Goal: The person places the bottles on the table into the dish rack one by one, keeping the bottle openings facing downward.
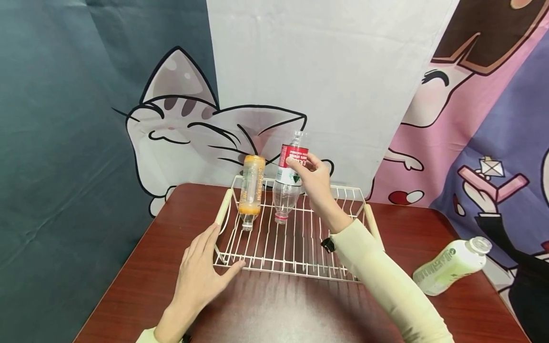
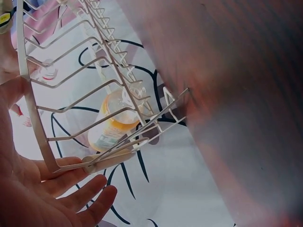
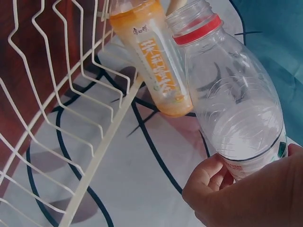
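A clear plastic bottle [image 1: 286,195] with a red-and-white label is held upside down over the wire rack [image 1: 274,267]. My right hand [image 1: 316,183] grips it around the label; its neck, with a red ring, points down in the head view. In the right wrist view, the fingers [image 3: 208,182] curl against this bottle's side. Left of it, an orange-and-clear bottle [image 1: 252,188] stands neck down in the rack. My left hand [image 1: 199,271] rests at the rack's front left corner, thumb on the front rim and the other fingers fairly straight near the side handle.
A pale green-and-white bottle [image 1: 450,267] stands on the brown table [image 1: 407,228] to the right of the rack. The rack has light-coloured handles [image 1: 224,206] at both sides. Behind the table hangs a cloth [image 1: 334,71] printed with cartoon figures.
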{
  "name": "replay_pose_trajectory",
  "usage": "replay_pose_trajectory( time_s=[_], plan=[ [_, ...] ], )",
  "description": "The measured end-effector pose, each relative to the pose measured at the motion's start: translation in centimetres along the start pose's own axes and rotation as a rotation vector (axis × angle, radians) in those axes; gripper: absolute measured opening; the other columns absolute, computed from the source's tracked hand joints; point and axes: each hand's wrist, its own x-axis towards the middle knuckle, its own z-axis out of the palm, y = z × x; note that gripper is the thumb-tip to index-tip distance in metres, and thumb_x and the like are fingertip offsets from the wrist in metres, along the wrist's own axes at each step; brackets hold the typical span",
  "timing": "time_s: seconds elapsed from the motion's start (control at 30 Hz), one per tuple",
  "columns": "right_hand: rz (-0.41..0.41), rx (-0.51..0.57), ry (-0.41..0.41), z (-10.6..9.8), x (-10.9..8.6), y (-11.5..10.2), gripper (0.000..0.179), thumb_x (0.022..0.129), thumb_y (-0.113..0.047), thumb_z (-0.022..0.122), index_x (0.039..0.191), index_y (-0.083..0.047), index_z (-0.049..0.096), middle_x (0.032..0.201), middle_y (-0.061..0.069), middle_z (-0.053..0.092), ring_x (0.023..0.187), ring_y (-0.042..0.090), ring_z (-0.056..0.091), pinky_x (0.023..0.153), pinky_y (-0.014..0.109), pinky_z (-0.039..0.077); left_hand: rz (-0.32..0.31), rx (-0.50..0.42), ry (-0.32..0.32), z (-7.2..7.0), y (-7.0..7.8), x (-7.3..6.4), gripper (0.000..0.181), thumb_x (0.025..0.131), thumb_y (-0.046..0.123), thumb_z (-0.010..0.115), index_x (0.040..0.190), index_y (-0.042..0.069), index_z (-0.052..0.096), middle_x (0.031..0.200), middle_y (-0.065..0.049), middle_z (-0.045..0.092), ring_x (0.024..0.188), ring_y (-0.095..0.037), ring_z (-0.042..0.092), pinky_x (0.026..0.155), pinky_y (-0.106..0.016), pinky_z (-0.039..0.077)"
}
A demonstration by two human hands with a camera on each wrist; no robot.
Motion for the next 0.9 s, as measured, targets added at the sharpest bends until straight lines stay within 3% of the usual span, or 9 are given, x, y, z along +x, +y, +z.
replay_pose_trajectory(
  time_s=[0.33,0.9],
  plan=[
    [0.03,-0.038,0.022,1.0,0.7,1.4,0.054,0.098,-0.025,0.084,0.146,-0.005,0.07,0.114,0.005,0.069,0.1,0.015,0.061,0.085,0.028,0.051,-0.002,0.001,-0.003,0.2,-0.1,0.0,0.105,0.08,0.054,0.092,0.161,0.001,0.053,0.162,-0.016,0.056,0.144,-0.04,0.054,0.11,-0.063,0.046],
    [0.126,-0.154,0.072,2.4,1.5,5.3,0.051,0.097,-0.031,0.086,0.139,-0.005,0.073,0.102,0.003,0.064,0.089,0.013,0.058,0.072,0.024,0.051,-0.026,0.009,-0.024,0.1,-0.1,0.1,0.105,0.08,0.057,0.091,0.162,0.003,0.053,0.163,-0.014,0.055,0.145,-0.039,0.053,0.111,-0.063,0.046]
  ],
)
